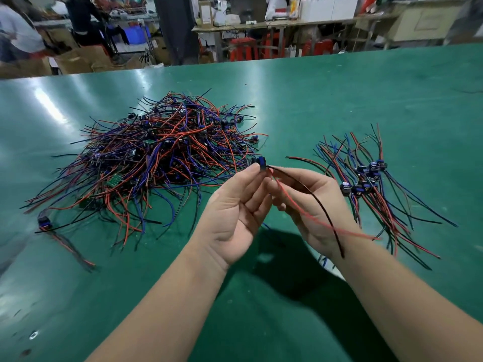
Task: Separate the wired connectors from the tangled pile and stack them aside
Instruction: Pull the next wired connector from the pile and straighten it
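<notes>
Head view shows both hands raised over the middle of the green tabletop [392, 87], sharing one wired connector [260, 163]. The left hand [235, 210] pinches its dark blue body between thumb and fingertips. The right hand [308, 205] has its fingers curled in against the leads just below that body, seemingly gripping them. The red lead [313, 218] and the black lead [322, 205] trail across the right palm and hang past the wrist.

The piece looks clear of the tangled pile [156, 152], which sits toward the far-left part of the tabletop. No wire seems to run from it back into the heap, though one blurred strand near the left fingertips is hard to judge. So the step in hand reads as straightening and orienting a separated piece before placing it.

The sorted stack [366, 184] lies toward the right edge, its connector bodies clustered together and its leads fanned toward the far and near edges. The next move calls for carrying this piece rightward and laying its body among those bodies, leads running the same way. One stray connector [44, 223] lies alone near the left edge.
</notes>
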